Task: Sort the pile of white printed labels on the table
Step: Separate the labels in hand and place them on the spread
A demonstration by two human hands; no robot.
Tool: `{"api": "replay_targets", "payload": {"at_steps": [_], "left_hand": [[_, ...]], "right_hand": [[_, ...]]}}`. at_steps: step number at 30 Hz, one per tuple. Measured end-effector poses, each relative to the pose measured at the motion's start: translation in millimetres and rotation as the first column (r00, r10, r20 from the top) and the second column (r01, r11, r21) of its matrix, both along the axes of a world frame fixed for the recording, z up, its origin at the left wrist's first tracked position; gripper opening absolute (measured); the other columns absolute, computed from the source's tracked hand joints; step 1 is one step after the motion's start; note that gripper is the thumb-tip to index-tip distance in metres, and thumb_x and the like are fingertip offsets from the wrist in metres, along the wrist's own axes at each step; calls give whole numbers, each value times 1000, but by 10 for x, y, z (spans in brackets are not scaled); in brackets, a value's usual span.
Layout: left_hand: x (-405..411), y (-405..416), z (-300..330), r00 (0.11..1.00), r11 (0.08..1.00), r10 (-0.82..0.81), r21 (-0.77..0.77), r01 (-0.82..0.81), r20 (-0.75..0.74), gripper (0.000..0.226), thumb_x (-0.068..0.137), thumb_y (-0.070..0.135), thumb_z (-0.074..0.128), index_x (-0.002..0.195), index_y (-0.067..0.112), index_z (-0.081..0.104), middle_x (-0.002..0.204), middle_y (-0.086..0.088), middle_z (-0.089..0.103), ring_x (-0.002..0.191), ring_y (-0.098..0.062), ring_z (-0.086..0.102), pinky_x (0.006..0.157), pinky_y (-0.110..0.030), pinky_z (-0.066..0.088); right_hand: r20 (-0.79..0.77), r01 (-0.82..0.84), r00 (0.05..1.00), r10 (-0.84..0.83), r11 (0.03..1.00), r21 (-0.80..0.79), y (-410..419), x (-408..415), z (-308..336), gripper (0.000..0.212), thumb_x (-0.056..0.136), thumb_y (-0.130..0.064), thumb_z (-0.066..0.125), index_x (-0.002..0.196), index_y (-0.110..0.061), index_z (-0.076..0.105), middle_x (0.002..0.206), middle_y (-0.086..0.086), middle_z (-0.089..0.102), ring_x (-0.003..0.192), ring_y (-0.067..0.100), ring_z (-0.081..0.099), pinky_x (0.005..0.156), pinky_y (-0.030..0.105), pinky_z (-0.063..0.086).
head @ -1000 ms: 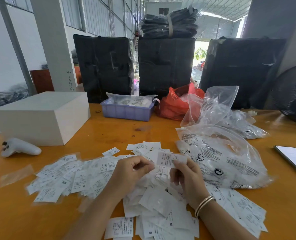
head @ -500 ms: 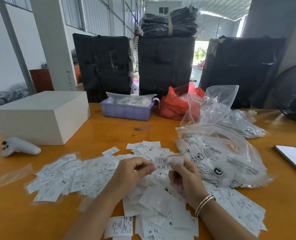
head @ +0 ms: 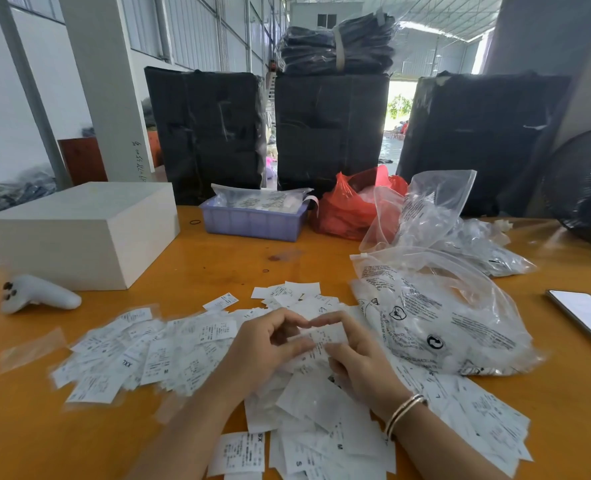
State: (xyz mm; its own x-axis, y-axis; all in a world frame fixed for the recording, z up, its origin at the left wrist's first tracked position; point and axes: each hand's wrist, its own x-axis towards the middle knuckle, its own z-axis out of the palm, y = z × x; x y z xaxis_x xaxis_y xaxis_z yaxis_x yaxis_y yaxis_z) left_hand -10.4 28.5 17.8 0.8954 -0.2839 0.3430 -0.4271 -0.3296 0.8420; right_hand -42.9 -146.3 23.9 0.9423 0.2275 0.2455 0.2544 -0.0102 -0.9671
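Left hand (head: 269,344) and right hand (head: 352,355) pinch one white label (head: 325,336) above the pile of labels (head: 183,351) on the tabletop (head: 217,268) | fingers curled on its edges | best: read the size mark, drop it on matching group

Size letters I can read on my labels (head: 190,355): "XXL" on one at left (head: 126,364), "M" on one beside it (head: 165,371), "XS" on the near one (head: 237,453), "S" and "M" on others lower down. Clear printed bag (head: 436,327) has a recycle mark; fine print too blurred, prob. warnings.
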Motion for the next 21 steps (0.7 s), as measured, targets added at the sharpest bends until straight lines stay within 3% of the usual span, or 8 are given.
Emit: {"api": "replay_targets", "payload": {"at_steps": [3, 7, 10, 13, 18, 21], "left_hand": [[-18, -17, -9, 999, 999, -37, 37, 37, 2, 39, 67, 53, 71, 104, 47, 57, 75, 17, 64, 65, 1, 59, 60, -12, 47], [-10, -40, -22, 997, 999, 43, 24, -45, 70, 39, 69, 54, 68, 105, 56, 53, 75, 9, 61, 60, -5, 53, 57, -14, 45], [-3, -42, -17, 988, 994, 109, -10, -108, 110, 36, 72, 50, 68, 105, 52, 53, 75, 8, 59, 60, -6, 53, 57, -14, 46], [-17, -44, -11, 986, 995, 99, 15, -102, 134, 33, 77, 41, 71, 104, 49, 54, 68, 15, 56, 57, 2, 49, 54, -10, 41], [-22, -28, 7, 971, 985, 168, 21, -174, 169, 20, 84, 30, 69, 94, 44, 59, 64, 12, 54, 64, 1, 52, 56, -12, 44], [5, 8, 32, 944, 961, 268, 8, -275, 193, 9, 87, 31, 65, 88, 36, 58, 61, 17, 53, 60, 1, 50, 53, -12, 42]], "right_hand": [[21, 5, 1000, -3, 995, -100, 28, 7, -48, 34, 92, -3, 40, 112, -28, 48, 46, -11, 32, 42, 8, 27, 40, 17, 26], [78, 175, 982, -171, 984, -41, 33, 54, -62, 26, 96, -1, 41, 111, -21, 45, 52, -6, 46, 44, 0, 37, 44, 12, 31], [163, 258, 956, -242, 963, -82, 18, 72, -57, 18, 94, -1, 50, 94, -18, 55, 59, -1, 57, 44, 0, 46, 45, 11, 35], [208, 252, 955, -213, 951, -181, 45, 64, -79, 25, 91, -2, 55, 84, -25, 63, 60, -5, 61, 47, 1, 48, 45, 19, 40], [275, 316, 929, -247, 917, -244, 29, 55, -74, 32, 91, -5, 55, 89, -36, 63, 68, -1, 62, 55, 2, 49, 51, 13, 39], [376, 450, 857, -353, 868, -210, -36, 100, 18, 29, 91, -6, 56, 91, -35, 59, 72, -5, 62, 52, 1, 48, 48, 13, 37]]}}
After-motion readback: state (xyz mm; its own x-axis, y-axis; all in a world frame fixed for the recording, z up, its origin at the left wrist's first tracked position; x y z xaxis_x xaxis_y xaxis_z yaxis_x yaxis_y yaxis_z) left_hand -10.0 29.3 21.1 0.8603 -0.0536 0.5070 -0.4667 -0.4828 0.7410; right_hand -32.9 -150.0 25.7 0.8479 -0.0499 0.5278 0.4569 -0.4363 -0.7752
